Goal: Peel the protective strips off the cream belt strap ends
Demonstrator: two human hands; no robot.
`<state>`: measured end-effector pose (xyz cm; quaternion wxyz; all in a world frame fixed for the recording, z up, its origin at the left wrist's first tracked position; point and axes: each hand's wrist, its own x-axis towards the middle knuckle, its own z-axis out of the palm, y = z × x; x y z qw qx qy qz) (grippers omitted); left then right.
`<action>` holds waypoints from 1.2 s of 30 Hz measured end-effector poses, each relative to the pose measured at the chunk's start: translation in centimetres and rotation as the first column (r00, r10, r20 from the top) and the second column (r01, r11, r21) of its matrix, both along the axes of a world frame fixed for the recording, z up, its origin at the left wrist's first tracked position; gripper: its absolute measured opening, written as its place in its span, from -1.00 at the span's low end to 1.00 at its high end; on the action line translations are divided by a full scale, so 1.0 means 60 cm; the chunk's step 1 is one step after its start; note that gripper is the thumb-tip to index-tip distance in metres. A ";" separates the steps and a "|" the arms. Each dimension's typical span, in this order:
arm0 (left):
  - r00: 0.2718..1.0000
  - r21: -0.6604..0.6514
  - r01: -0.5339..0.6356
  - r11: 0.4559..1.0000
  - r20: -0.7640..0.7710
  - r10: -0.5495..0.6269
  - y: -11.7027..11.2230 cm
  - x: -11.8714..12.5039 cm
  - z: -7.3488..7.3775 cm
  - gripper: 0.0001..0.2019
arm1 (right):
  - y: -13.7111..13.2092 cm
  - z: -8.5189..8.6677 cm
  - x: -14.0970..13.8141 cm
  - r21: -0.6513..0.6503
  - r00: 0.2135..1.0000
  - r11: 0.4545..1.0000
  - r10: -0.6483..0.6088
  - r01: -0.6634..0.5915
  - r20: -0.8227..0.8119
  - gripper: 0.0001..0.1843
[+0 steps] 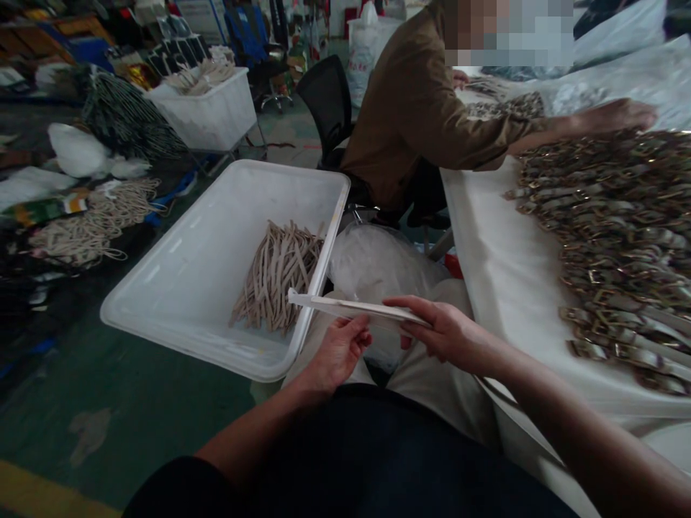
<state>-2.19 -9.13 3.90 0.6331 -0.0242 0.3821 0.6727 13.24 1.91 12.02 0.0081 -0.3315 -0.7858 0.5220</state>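
Note:
A pale, flat strap [345, 308] stretches between my two hands above my lap, its left end reaching over the rim of a white plastic tub [178, 237]. My left hand [340, 352] pinches it from below near the middle, thumb and fingers pressed together. Around its right end, my right hand [437, 327] is closed, with fingers along the top and underside. Whether it is one strap or a few layers together, I cannot tell. Inside the tub lies a heap of similar beige straps [278, 277].
To the right, a white-covered table [497, 244] bears many buckled straps [637, 244]. A co-worker in a brown top [399, 108] reaches across it. A clear plastic bag [378, 259] sits between tub and table. Another white tub [210, 108] and bundled cords [102, 223] stand at left.

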 end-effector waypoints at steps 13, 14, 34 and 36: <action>0.996 0.058 0.078 0.995 -0.035 -0.077 0.003 0.004 0.003 -0.60 | 0.000 -0.009 -0.005 0.025 1.000 1.000 -0.011 0.011 -0.019 -0.50; 0.995 0.072 0.092 0.993 -0.040 -0.089 0.003 0.006 0.003 -0.61 | -0.001 -0.010 -0.007 0.021 1.000 1.000 -0.008 0.009 -0.013 -0.49; 0.995 0.018 0.063 0.998 -0.079 -0.061 0.014 -0.007 0.005 -0.60 | -0.003 -0.001 0.003 -0.014 0.999 0.999 -0.039 0.039 -0.016 -0.48; 0.990 0.056 0.114 0.992 -0.093 -0.109 0.013 0.002 0.008 -0.62 | -0.003 -0.008 -0.005 -0.056 0.998 0.997 -0.046 0.044 -0.035 -0.48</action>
